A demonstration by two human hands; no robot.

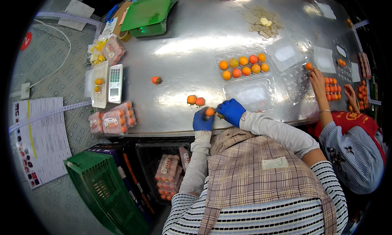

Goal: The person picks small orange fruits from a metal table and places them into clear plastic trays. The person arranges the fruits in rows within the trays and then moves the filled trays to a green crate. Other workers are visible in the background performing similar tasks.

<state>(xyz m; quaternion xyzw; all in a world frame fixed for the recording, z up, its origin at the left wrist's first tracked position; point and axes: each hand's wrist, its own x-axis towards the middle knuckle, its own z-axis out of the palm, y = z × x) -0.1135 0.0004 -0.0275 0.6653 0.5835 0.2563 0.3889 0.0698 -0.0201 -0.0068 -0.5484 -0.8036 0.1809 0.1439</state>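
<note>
Apron (257, 173): lay nearest.
Left hand (203, 120): fingers closed on one fruit (210, 112), before the tray (226, 54).
Right hand (231, 112): fingers bent, hold unclear.
Tray: held ten fruits (246, 71).
Loose fruits (200, 101): three lay left of tray.

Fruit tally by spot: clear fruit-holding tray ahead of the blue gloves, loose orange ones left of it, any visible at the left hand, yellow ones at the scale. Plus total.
Tray fruit: 10
Loose orange fruit: 3
Orange fruit at left hand: 1
Yellow fruit at white scale: 2
Total: 16
</note>
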